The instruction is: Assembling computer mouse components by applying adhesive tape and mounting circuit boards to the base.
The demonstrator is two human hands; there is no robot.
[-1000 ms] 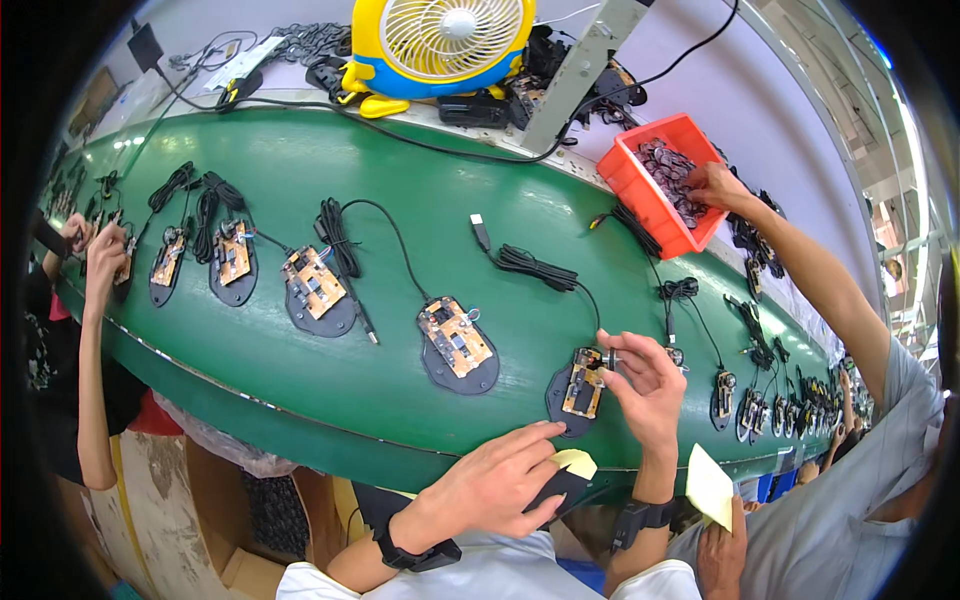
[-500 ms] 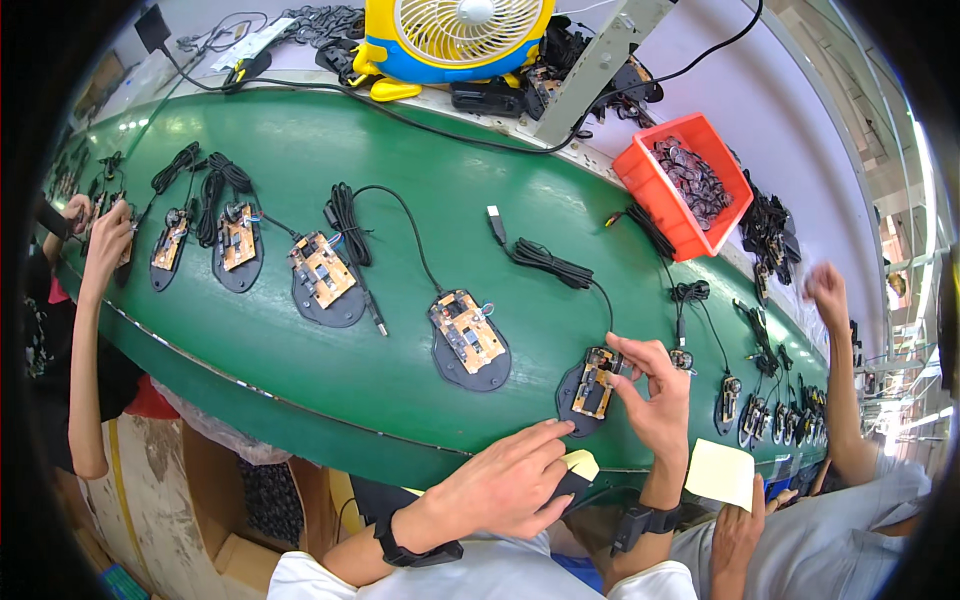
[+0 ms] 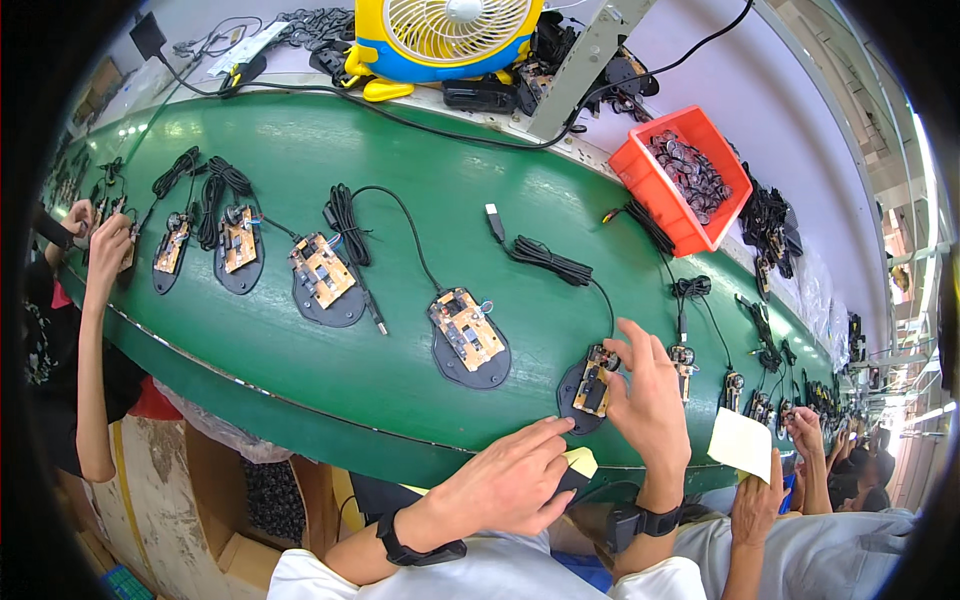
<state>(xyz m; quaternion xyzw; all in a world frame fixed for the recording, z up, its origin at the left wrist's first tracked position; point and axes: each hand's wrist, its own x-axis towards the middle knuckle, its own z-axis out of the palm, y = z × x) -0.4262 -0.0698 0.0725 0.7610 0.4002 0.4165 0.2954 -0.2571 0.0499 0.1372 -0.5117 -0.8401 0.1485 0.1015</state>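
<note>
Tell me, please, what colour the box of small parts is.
Orange-red; the box shows best in the head view.

We find the scene bright, with a white light strip washed out to glare near the right rim. The green conveyor belt gives back a soft sheen, breaking into small white highlights toward its upper left. Below it, the cardboard box falls into brownish shade. We see the left hand and right hand clearly lit, their outlines fairly crisp. Fisheye distortion bows the belt's straight edge — and black vignetting rings the view — while distant detail at far right turns small and soft.
</note>
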